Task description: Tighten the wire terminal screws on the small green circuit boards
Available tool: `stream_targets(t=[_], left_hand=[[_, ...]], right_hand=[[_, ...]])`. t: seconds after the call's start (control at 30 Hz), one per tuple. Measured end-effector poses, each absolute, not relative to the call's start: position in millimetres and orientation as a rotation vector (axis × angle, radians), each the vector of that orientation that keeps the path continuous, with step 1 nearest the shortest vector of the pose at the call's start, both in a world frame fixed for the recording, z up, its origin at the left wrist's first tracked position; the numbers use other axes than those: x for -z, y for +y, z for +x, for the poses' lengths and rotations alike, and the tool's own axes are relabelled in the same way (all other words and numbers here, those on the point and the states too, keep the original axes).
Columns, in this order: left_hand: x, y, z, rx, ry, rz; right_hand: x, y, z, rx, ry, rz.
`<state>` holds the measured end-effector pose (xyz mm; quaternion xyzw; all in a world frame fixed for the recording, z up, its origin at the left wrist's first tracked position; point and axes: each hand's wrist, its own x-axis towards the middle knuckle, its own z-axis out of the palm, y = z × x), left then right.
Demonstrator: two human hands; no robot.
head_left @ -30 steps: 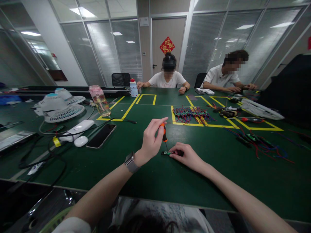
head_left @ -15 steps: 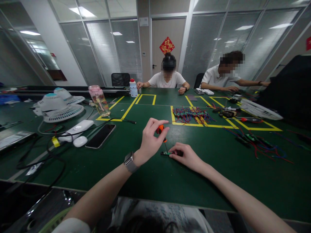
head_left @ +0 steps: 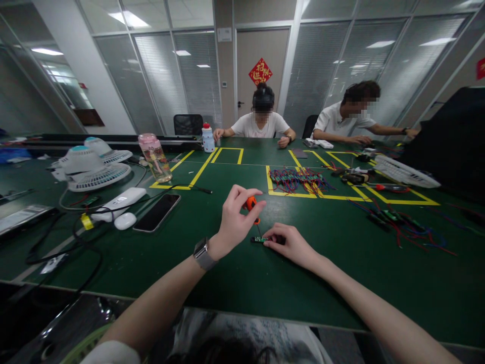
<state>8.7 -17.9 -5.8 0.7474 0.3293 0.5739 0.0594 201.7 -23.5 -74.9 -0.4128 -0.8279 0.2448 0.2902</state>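
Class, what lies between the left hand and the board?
The screwdriver: its shaft slants from the left hand down toward the board, in the head view.

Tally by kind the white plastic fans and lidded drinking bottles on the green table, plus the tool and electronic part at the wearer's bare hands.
White plastic fans: 2
Drinking bottles, one clear with a pink lid, one white and blue with a red cap: 2
Orange-and-black screwdriver at the left hand: 1
Small green circuit board at the right hand: 1
Total: 6
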Motion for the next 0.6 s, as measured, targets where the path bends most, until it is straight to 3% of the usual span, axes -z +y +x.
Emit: stream_targets(t=[0.6], left_hand=[[5.1,-17.6,9.0,-1.711,0.935,2.238]], right_hand=[[74.2,-24.2,201.2,-0.664,-2.207,-1.098]])
